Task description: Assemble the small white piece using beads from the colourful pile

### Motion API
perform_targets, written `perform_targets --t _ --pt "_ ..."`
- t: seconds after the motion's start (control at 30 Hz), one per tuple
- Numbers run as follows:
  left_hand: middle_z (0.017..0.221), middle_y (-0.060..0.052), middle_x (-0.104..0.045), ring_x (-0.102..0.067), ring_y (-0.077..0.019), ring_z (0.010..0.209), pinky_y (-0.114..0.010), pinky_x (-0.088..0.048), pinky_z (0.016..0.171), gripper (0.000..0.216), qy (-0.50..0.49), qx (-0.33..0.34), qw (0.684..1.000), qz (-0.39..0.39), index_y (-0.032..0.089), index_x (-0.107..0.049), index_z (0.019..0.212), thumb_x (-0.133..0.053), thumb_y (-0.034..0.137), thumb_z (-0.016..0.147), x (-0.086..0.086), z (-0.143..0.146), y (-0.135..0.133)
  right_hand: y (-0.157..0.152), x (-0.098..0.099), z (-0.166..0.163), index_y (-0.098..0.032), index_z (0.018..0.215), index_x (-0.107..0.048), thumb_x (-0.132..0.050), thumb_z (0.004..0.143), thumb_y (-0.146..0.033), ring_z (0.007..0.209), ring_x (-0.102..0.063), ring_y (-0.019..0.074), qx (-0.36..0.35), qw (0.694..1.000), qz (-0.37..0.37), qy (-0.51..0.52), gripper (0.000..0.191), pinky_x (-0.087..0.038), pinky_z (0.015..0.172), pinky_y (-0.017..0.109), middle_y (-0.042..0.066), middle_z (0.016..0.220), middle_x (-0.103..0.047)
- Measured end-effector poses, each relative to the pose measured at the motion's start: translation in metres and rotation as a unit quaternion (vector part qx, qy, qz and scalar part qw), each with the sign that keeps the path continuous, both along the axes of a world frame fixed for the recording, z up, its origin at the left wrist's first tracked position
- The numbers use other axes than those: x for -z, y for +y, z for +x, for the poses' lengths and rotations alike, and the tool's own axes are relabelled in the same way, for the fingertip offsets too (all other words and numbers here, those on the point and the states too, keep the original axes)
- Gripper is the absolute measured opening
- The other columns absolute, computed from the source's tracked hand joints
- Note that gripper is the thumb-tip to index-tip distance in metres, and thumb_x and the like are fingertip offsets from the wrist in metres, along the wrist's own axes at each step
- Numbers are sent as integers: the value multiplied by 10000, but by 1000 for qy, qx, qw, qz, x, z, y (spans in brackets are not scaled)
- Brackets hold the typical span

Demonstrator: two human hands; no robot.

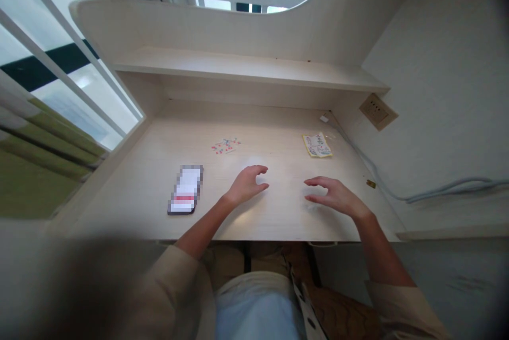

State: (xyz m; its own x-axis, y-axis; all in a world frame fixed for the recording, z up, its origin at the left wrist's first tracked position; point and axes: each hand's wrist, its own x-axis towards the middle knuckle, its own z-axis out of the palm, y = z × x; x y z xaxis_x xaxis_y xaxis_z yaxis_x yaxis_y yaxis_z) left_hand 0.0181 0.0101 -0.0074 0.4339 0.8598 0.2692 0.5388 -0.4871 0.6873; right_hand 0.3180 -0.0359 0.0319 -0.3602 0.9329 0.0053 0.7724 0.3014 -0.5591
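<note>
My left hand [247, 185] is over the middle of the pale wooden desk [274, 128], thumb and fingers apart, with nothing between them. Facing it from the right, my right hand [332, 195] is held in the same curved, parted shape and is likewise without anything in it. A gap separates the two hands. Beyond my left hand lies a loose cluster of small pink, red and blue pieces [226, 145], too small to name. Past my right hand is a small printed packet [317, 145] with a yellow edge. A phone [185, 190], its screen blurred out, lies left of my left hand.
A shelf [238, 67] runs along the back above the desk. Grey cables [369, 162] trail along the right wall, below a socket plate [378, 112]. A small brass-coloured piece [371, 184] lies by the right edge. White railings [75, 77] stand on the left.
</note>
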Motion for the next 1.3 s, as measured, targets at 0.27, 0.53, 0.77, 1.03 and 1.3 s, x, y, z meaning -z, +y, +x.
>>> perform_targets --t 0.27,0.53,0.77,1.03,1.3 --pt "1090 -71 -650 -604 -209 978 -359 -463 905 371 5 4 1000 -5 174 -595 1083 -661 255 727 7 1 0 -11 1 -4 -215 1077 -654 -692 691 -400 1023 -604 239 -20 996 -89 -24 430 -449 933 350 58 1112 -660" --pt "1091 -65 -648 -603 -203 976 -359 -459 912 372 12 12 1000 -5 183 -592 1089 -659 255 730 10 3 1 -16 27 -4 -194 948 -694 -580 748 -246 925 -625 229 -24 990 -109 -85 236 -459 863 331 62 988 -693" --pt "1084 -59 -648 -603 -197 962 -359 -458 913 365 13 5 1000 -8 188 -593 1084 -656 252 730 9 1 2 -20 26 -5 -194 959 -691 -574 762 -266 928 -623 226 -30 990 -107 -86 240 -455 875 331 66 997 -689" --pt "1090 -63 -642 -604 -199 949 -365 -463 903 385 -10 0 1000 -2 194 -588 1104 -653 270 732 4 -7 3 -13 6 -10 -210 1089 -644 -637 744 -422 998 -610 251 -13 999 -45 -20 404 -465 910 393 85 1101 -656" --pt "1152 -85 -611 -609 -198 944 -327 -516 772 413 -55 -57 996 -27 195 -569 1145 -638 330 761 -2 -20 12 28 -7 -44 -200 1074 -649 -588 803 -405 1017 -607 238 30 996 84 10 345 -454 937 396 94 1087 -656"
